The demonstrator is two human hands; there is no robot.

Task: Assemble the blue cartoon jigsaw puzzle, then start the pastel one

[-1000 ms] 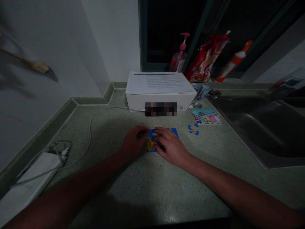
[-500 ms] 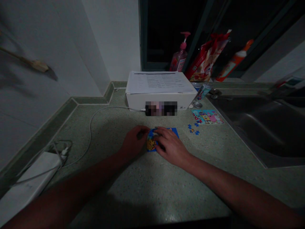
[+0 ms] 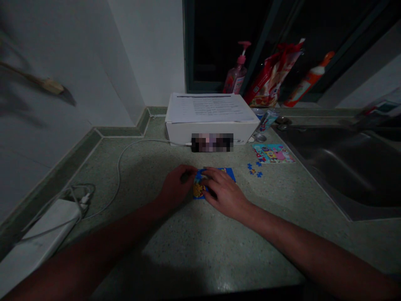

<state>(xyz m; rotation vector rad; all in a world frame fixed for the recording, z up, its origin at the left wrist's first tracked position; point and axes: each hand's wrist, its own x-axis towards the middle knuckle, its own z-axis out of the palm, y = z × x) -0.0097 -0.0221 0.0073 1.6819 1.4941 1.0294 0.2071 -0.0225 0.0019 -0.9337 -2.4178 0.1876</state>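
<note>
A small jigsaw puzzle (image 3: pixel 198 190) with blue edges and a yellow figure lies flat on the counter. My left hand (image 3: pixel 177 186) is at its left edge, fingers curled in and thumb and fingertips closed on that edge. From the right, my right hand (image 3: pixel 224 190) reaches over the puzzle. Its fingers are apart and bent, the tips resting on the picture, the thumb nearer me. Much of the puzzle's middle is hidden under this hand. Several loose blue puzzle pieces (image 3: pixel 254 169) lie to the right, by a colourful cartoon picture card (image 3: pixel 275 154).
Behind the puzzle stands a white box (image 3: pixel 178 133) with printed paper (image 3: pixel 213 108) on top. A blurred-out phone (image 3: pixel 212 143) leans on it, its white cable (image 3: pixel 119 167) running left to a power strip (image 3: pixel 46 225). A can (image 3: pixel 268 120) and a metal sink (image 3: pixel 372 167) are at right.
My right fingertips have shifted very slightly over the puzzle, and a bit more of its upper left shows. My left hand stays almost still.
</note>
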